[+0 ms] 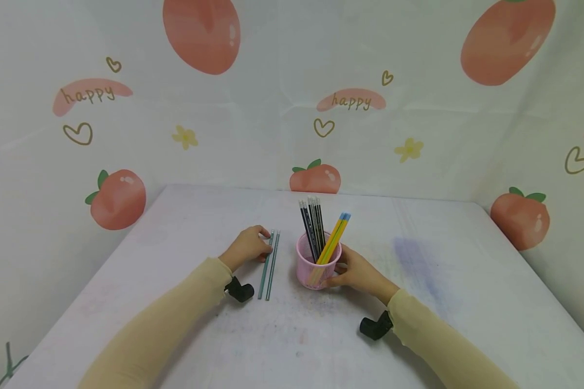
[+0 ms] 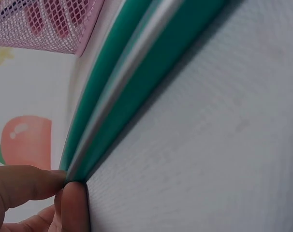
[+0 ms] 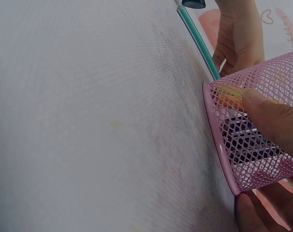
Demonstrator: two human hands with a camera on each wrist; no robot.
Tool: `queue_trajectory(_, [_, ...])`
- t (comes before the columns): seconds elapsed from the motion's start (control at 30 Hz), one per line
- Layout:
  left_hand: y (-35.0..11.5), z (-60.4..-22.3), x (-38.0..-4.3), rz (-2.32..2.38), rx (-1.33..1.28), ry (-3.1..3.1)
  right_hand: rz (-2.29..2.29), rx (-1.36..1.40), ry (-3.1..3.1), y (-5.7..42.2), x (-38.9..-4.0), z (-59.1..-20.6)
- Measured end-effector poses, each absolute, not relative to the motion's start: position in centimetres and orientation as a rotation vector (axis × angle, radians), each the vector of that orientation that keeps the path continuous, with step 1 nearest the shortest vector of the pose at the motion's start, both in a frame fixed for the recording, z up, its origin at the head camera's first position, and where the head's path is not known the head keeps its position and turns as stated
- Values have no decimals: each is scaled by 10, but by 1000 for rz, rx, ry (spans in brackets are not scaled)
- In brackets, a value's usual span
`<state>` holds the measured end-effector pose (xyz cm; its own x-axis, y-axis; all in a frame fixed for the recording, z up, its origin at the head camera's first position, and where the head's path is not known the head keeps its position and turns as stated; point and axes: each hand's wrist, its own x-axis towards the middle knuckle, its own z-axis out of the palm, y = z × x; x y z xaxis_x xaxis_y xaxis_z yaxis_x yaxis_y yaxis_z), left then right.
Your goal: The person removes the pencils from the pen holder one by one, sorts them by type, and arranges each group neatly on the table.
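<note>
Two green pencils [image 1: 273,270] with a silvery stripe lie side by side on the table. At their far part my left hand [image 1: 248,246] pinches the left one between thumb and finger; the left wrist view shows that grip on the green pencil [image 2: 112,101] close up. My right hand [image 1: 362,274] holds a pink mesh pen holder [image 1: 305,270], thumb and fingers around its lower side. The holder stands upright, with several black pencils [image 1: 313,224] and yellow pencils [image 1: 334,237] leaning inside. The right wrist view shows my thumb on the mesh holder [image 3: 262,169].
A white table [image 1: 292,346] with a bluish stain [image 1: 420,270] at its right extends to a cloth backdrop [image 1: 263,135] printed with peaches. A black wrist camera [image 1: 240,292] sits at my left sleeve, another black wrist camera [image 1: 376,326] at my right.
</note>
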<state>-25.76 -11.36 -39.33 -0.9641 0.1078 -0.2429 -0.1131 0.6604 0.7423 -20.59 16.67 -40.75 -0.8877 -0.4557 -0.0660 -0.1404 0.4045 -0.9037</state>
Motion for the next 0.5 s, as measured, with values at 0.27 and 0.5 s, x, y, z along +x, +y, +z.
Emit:
queue_trajectory(0.27, [-116, -395, -261, 1207, -33, 2573, -1468, -505, 2370, 166, -205, -407])
queue_trajectory(0.5, [-117, -394, -262, 1223, -27, 2549, -1467, -504, 2375, 167, -205, -406])
